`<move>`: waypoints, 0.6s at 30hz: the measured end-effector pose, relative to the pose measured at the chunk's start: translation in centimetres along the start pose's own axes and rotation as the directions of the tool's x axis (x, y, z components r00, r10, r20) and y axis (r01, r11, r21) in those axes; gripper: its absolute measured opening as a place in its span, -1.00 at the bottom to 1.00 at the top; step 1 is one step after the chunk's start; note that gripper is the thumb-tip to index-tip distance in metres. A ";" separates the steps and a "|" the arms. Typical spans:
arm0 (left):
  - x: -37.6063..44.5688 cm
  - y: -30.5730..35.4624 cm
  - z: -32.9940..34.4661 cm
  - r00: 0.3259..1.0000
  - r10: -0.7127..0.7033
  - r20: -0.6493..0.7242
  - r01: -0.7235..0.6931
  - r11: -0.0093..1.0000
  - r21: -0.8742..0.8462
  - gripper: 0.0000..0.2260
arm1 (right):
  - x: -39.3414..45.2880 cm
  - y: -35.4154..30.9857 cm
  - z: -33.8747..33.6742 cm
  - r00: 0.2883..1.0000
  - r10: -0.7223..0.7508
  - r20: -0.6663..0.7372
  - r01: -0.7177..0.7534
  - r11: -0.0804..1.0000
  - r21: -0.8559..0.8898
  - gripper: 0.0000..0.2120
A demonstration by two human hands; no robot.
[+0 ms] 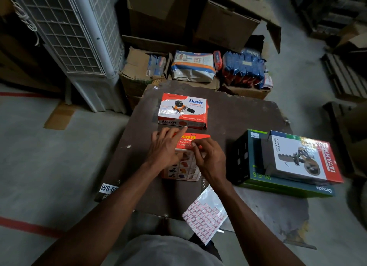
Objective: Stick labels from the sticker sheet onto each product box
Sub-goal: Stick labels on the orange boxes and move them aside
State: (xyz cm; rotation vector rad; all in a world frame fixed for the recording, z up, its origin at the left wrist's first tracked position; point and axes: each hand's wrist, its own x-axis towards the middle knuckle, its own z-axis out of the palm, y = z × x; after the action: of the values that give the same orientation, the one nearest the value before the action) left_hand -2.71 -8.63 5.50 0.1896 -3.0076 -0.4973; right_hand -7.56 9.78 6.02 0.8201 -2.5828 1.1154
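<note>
My left hand (165, 146) lies with straight fingers on the flat red cardboard Ikon box (190, 139); my right hand (208, 156) pinches something small over it. The red-gridded white sticker sheet (204, 216) lies behind my wrists on the dark worktop (238, 114).

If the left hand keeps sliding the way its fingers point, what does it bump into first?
Probably the upright red-and-white Ikon tape dispenser box; the left hand, fingers straight, points at its lower front edge, though the depth is unclear.
</note>
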 end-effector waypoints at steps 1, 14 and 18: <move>0.2 0.1 -0.1 1.000 -0.002 0.021 0.002 1.000 0.014 -0.16 | -0.1 -0.1 0.1 1.000 -0.008 -0.003 0.008 1.000 -0.015 -0.88; 1.2 0.7 0.1 0.999 -0.033 0.028 0.031 0.998 0.052 -0.21 | 0.0 0.0 0.4 0.999 0.030 0.014 -0.031 0.996 0.087 -0.86; 1.4 0.7 0.0 0.999 -0.036 0.023 0.035 0.998 0.050 -0.24 | 0.0 0.2 0.6 1.000 -0.016 0.001 0.016 1.000 0.024 -0.87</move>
State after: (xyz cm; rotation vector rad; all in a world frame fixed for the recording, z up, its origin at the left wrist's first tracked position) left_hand -4.16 -8.19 5.83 0.2427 -3.0467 -0.4309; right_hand -7.64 9.41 5.50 0.8451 -2.5644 1.1439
